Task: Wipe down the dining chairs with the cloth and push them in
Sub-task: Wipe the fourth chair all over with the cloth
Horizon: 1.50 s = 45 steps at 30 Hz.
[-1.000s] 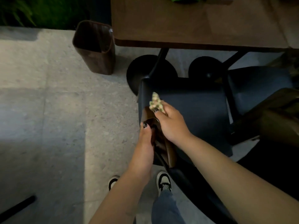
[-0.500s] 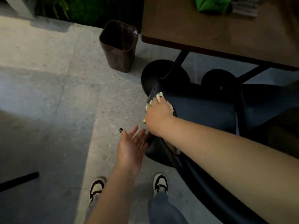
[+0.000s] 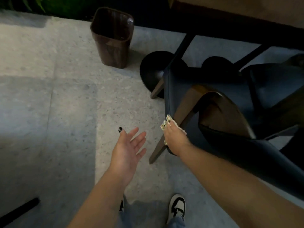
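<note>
Speckled grey floor (image 3: 69, 99) is seen across most of the view, lit at 9 o'clock, shaded at 6. A brown table (image 3: 238, 12) is seen at 1 o'clock, w/ black legs slanting down to two round black bases (image 3: 151, 69) on the floor beneath.

The near dining chair (image 3: 189, 89) is placed at 3 o'clock, its front under the table edge: dark blue padded seat, brown wooden frame & legs, curved back toward 4 o'clock. A second chair (image 3: 276, 86) is seen just beyond it at 2–3 o'clock, partly cut off by the frame edge.

A dark brown waste bin (image 3: 113, 38) is stood upright at 12 o'clock, well apart from the chairs, left of the nearer base.

Right hand (image 3: 175, 139) is held at centre, against the seat's left edge near the rear leg; its fingers are curled round the cloth (image 3: 166, 123), a pale patterned rag, which is pressed to the chair side. Only bits of cloth are shown, poking out above & below the hand.

Left hand (image 3: 126, 152) is held at 6–7 o'clock of the right one, apart from the chair, palm up, fingers loose & spread, nothing gripped; a dark-painted thumbnail is visible.

A black-&-white sneaker (image 3: 177, 206) & jeans are seen at 6 o'clock. A black bar (image 3: 18, 211) is laid on the floor at 8 o'clock.
</note>
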Available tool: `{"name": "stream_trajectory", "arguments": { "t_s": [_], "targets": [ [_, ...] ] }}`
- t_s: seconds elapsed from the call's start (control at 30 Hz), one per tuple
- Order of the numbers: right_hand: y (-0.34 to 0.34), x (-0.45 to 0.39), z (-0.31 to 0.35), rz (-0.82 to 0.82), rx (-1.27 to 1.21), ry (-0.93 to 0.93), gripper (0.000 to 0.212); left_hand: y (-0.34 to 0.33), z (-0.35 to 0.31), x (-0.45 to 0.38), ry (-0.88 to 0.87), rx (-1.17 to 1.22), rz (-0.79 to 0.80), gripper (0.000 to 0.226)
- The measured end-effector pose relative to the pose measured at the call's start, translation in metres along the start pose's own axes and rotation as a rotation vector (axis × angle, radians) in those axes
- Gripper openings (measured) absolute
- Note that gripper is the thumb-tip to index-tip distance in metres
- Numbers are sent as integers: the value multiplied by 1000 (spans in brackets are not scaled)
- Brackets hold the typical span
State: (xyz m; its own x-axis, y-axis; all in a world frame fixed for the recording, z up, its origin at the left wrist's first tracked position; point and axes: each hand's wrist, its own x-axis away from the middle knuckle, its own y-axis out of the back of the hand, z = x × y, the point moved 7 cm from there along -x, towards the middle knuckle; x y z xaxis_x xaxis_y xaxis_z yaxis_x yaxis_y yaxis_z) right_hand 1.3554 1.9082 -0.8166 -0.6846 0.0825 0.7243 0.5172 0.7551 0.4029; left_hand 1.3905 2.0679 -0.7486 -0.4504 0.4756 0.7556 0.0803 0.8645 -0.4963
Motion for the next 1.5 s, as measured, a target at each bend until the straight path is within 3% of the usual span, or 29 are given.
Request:
{"name": "stream_trajectory", "arguments": {
  "t_s": [0.07, 0.1, 0.17, 0.27, 0.3, 0.33, 0.4, 0.47, 0.57, 0.63, 0.7, 0.8, 0.97, 1.07, 1.17, 1.37, 1.43, 1.5],
  "targets": [
    [-14, -5, 24, 88, -94, 100, 51, -5, 10, 0, 29, -15, 35, 58],
    [-18, -7, 32, 43, -173, 89, 47, -8, 13, 1, 38, -24, 54, 59],
    [-15, 9, 25, -57, -542, -91, 51, -16, 20, 1, 60, -38, 79, 59],
    [-13, 54, 40, -206, -1298, -40, 40, -36, 26, 7, 114, -50, 95, 59],
    [-17, 71, 26, -251, -1677, -259, 38, -44, 27, 7, 113, -53, 112, 58],
    [-26, 89, 9, -309, -2026, -606, 34, -52, 27, 6, 110, -57, 125, 58],
    [-41, 118, -9, -457, -2253, -1191, 31, -65, 27, 3, 111, -72, 131, 58],
    [-35, 117, -16, -520, -2367, -1421, 33, -74, 27, -1, 109, -86, 117, 59],
    [0, 82, -33, -662, -2466, -1363, 48, -77, 24, -12, 77, -80, 93, 60],
    [1, 58, -25, -564, -2485, -1398, 55, -70, 23, -18, 44, -77, 67, 60],
    [-19, 46, -10, -336, -2491, -1425, 53, -59, 24, -21, 20, -76, 24, 60],
    [-45, 55, 6, -222, -2570, -1272, 46, -52, 27, -16, -13, -95, -19, 58],
    [-58, 166, 13, -58, -2859, -1167, 35, -99, 37, 22, -49, -221, -44, 41],
    [-38, 256, -10, -64, -2883, -1074, 23, -153, 41, 59, -51, -254, -48, 34],
    [-11, 328, -35, 1, -3092, -877, 21, -205, 43, 103, -49, -247, -56, 28],
    [-1, 442, -134, -354, -3177, -478, 42, -245, 44, 151, -57, -334, -251, 30],
    [-11, 460, -168, -533, -3113, -394, 42, -253, 46, 153, -58, -386, -295, 41],
    [-28, 469, -199, -753, -2998, -419, 43, -260, 44, 150, -79, -447, -326, 35]
  ]
}}
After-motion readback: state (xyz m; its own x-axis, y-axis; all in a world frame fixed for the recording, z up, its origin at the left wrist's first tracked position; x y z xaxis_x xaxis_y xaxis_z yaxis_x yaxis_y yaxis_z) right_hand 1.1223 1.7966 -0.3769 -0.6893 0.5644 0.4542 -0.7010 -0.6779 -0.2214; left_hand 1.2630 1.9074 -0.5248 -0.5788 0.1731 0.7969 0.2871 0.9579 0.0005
